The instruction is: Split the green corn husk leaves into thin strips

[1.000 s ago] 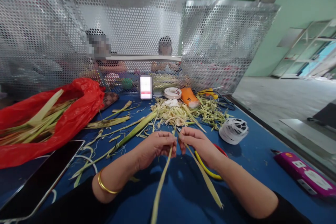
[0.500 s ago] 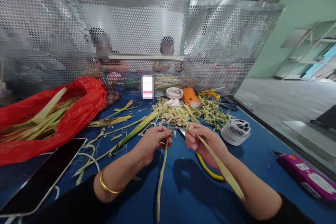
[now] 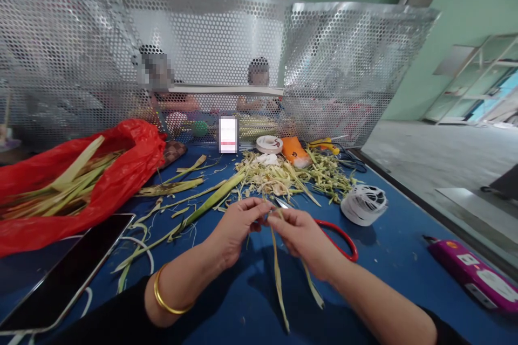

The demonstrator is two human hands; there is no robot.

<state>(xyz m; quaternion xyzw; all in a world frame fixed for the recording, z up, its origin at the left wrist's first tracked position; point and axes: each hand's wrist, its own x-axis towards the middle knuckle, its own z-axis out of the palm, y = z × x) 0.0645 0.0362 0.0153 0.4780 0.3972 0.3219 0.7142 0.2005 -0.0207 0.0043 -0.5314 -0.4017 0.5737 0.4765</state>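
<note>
Both hands meet, or nearly so, above the middle of the table (image 3: 384, 291). Left hand (image 3: 243, 223): thumb and fingers drawn to a pinch. Right hand (image 3: 297, 232): likewise pinched, fingers curled. Between them they grip two leaf strips (image 3: 278, 285) near the upper ends; which fingers have which strip, cannot tell. Strips hang toward the wearer, tails between the forearms, blue surface showing around them. Forward, a heap of scraps (image 3: 275, 178) lies close to the fingertips, scissors (image 3: 352, 248) partly under the right hand, red handle jutting right. Left side tighter: long leaves (image 3: 210, 205), then red bag (image 3: 140, 143) and dark-screened tablet (image 3: 67, 275). Right side roomier: blue surface runs from the right forearm to the purple case (image 3: 473, 275), near the table's right edge; white twine roll (image 3: 362, 205) stands farther forward. Mesh screen (image 3: 332, 54) bounds the far edge.
</note>
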